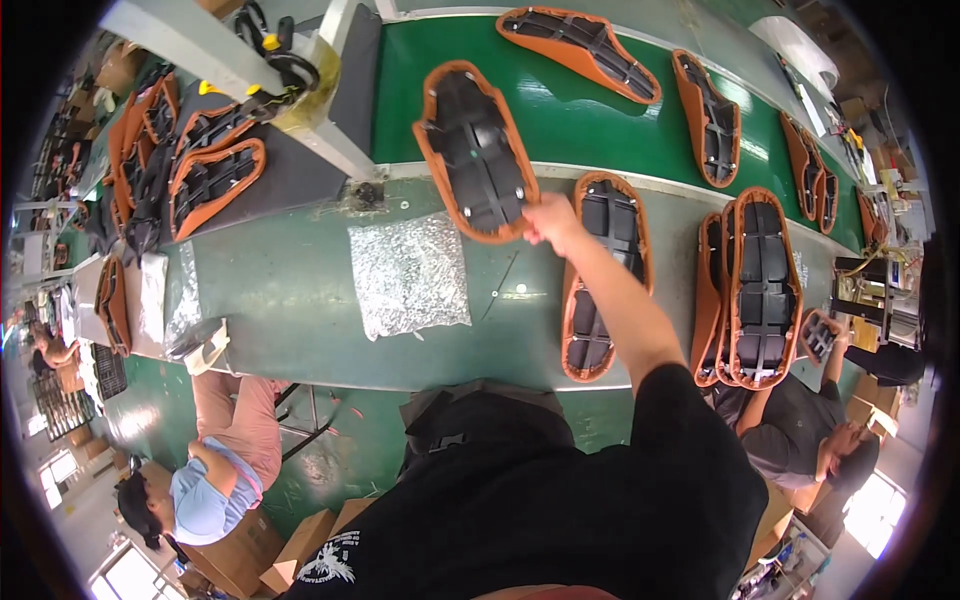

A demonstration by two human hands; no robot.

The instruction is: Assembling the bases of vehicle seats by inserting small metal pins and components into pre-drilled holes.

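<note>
My right hand point(551, 222) is closed on the lower end of a brown padded panel with a black ribbed plastic back point(478, 150). The panel is tilted, its black side toward me, and it overlaps the green belt and the near worktop in view. Just right of my wrist, a similar panel point(590, 335) lies on the worktop, partly covered by my forearm. Below the held panel lies a clear bag of small shiny pieces point(410, 278). My left hand is out of view.
Several similar panels rest on the green belt point(440, 40), and a stack point(765, 290) stands at the right. More panels point(215, 185) lie left of a white metal post point(345, 150). A seated person point(215, 480) is at the left; another point(800, 430) works at the right.
</note>
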